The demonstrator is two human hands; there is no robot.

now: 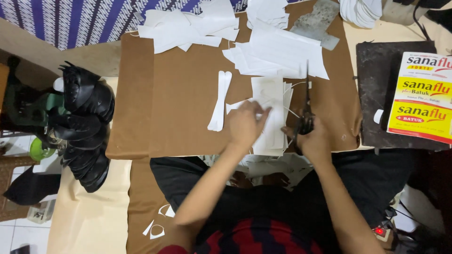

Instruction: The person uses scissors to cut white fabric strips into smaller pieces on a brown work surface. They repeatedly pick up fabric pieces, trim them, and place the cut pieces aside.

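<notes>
A: What are the two hands doing at this moment?

B: The left hand (246, 123) lies flat and open, its fingers spread on a stack of white sheets (269, 113), pressing it on the brown worktop (183, 99). The right hand (313, 138) is closed around the handles of black scissors (306, 110), and the blades point away from the person, along the right edge of the stack.

A: Where exactly is the stack?

B: It is near the front edge of the worktop, just before the person, between the two hands. A small white strip comes out from its left side, under the left hand's fingers.

A: What else lies on the brown surface?

B: Two long narrow white pieces (220, 101) lie side by side, to the left of the stack and apart from it. Farther back there are loose white sheets (278, 51), in a pile that is not tidy, and more white paper (188, 26) at the far left corner.

A: And around the worktop?

B: On the left stands a tall stack of black shaped pieces (84, 124). On the right there is a dark board (372, 94) with a white and yellow box (421, 96) on it. Small white cut scraps (157, 228) lie low at the left, beside the person's arm. If the scissors are cutting now, I cannot tell.
</notes>
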